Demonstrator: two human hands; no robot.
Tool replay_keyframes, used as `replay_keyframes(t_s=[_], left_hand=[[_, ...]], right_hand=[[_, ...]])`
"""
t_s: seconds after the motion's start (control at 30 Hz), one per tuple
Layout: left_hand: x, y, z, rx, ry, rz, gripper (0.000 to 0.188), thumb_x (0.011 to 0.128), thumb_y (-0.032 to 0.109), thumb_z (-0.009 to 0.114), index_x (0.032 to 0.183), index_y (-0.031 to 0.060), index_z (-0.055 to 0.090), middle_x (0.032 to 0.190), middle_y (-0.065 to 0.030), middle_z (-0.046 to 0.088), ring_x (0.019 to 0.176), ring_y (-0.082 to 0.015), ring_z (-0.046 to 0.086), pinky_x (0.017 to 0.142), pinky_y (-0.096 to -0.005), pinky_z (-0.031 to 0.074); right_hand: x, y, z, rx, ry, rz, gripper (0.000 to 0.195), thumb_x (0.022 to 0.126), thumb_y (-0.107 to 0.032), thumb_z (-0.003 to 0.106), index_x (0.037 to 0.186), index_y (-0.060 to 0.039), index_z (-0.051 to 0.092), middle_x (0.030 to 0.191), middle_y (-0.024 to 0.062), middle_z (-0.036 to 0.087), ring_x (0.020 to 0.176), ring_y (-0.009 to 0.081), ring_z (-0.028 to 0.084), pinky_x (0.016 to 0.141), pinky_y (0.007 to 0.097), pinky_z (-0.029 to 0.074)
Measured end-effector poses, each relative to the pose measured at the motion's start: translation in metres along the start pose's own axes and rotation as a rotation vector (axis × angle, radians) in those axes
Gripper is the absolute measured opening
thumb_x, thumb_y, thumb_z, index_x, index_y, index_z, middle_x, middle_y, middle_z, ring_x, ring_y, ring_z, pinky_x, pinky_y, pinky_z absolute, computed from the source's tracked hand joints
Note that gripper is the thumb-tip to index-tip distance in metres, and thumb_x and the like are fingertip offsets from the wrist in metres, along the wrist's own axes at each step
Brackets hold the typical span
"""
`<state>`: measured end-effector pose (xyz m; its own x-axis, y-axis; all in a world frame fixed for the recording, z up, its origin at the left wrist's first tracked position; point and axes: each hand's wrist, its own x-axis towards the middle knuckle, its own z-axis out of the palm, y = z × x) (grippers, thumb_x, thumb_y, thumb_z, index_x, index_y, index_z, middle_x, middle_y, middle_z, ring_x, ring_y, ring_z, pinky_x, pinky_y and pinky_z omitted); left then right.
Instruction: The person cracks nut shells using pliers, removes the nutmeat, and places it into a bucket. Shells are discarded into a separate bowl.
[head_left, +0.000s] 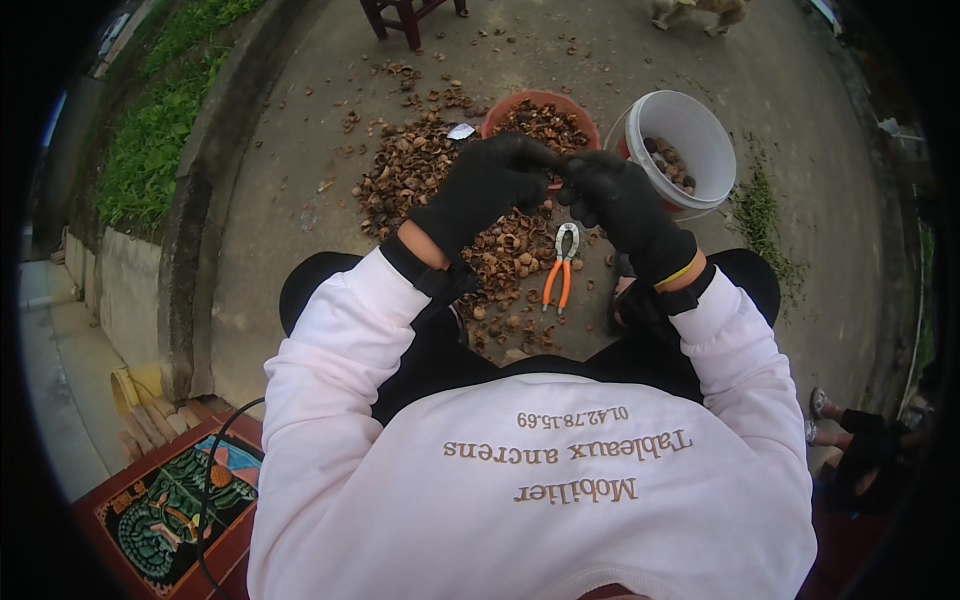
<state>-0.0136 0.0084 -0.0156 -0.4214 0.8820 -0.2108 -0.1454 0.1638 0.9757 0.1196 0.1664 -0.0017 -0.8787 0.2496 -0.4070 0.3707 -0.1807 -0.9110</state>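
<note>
My left hand (499, 176), in a black glove, meets my right hand (626, 199), gloved the same way, above the near rim of a reddish plastic basin (491, 120). Their fingertips come together; whatever is pinched there is too dark and small to make out. Broken walnut shells and pieces (547, 124) fill the basin. A heap of walnut shells (405, 169) spreads on the ground under and left of my left hand. Nippers with orange handles (559, 262) lie below my hands, jaws pointing away from me. Beside my right hand, a white plastic bucket (709, 139) holds several whole walnuts (670, 165).
A dark red wooden stool (409, 19) stands at the far side, and a light-furred dog (701, 11) is at the far right. A concrete curb (199, 195) runs along the left. Another person's legs (847, 431) show at lower right. A small silvery wrapper (460, 132) rests on the shells.
</note>
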Motion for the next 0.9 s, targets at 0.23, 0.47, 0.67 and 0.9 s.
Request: replay_keyframes(t_s=[0.23, 0.47, 0.67, 0.9], left_hand=[[0.002, -0.015, -0.002, 0.645, 0.192, 0.388, 0.022, 0.084, 0.004, 0.059, 0.105, 0.0049, 0.064, 0.09, -0.0078, 0.062, 0.084, -0.0191, 0.061, 0.072, -0.0289, 0.048], [-0.002, -0.009, 0.006, 0.471, 0.298, 0.492, 0.021, 0.083, 0.01, 0.059, 0.102, 0.0039, 0.065, 0.093, -0.0131, 0.065, 0.082, -0.0253, 0.064, 0.074, -0.0329, 0.051], [-0.002, -0.003, -0.007, 0.323, 0.357, 0.379, 0.023, 0.086, 0.01, 0.059, 0.107, 0.0022, 0.063, 0.096, -0.0103, 0.066, 0.086, -0.0196, 0.064, 0.078, -0.0294, 0.05], [-0.009, 0.011, -0.028, -0.195, 0.335, 0.216, 0.024, 0.091, 0.009, 0.054, 0.112, -0.0023, 0.06, 0.103, -0.0113, 0.065, 0.094, -0.0187, 0.063, 0.089, -0.0308, 0.05]], right_hand=[[0.006, 0.007, -0.009, 0.504, -0.19, 0.085, 0.046, 0.091, -0.039, 0.055, 0.115, -0.0003, 0.054, 0.106, 0.0145, 0.061, 0.098, 0.0194, 0.064, 0.068, 0.0254, 0.055], [0.003, 0.001, -0.003, 0.555, -0.145, 0.106, 0.04, 0.092, -0.035, 0.055, 0.111, 0.0004, 0.057, 0.101, 0.0118, 0.063, 0.094, 0.018, 0.063, 0.069, 0.0308, 0.054], [0.026, 0.04, -0.017, -0.562, -0.241, -0.462, 0.023, 0.086, -0.014, 0.061, 0.104, 0.0009, 0.061, 0.094, 0.0084, 0.063, 0.077, 0.0125, 0.061, 0.063, 0.0253, 0.051], [0.078, 0.094, -0.048, -1.16, -0.005, -0.302, 0.025, 0.078, -0.004, 0.066, 0.103, -0.0036, 0.06, 0.097, 0.0113, 0.066, 0.089, 0.0247, 0.065, 0.077, 0.0321, 0.053]])
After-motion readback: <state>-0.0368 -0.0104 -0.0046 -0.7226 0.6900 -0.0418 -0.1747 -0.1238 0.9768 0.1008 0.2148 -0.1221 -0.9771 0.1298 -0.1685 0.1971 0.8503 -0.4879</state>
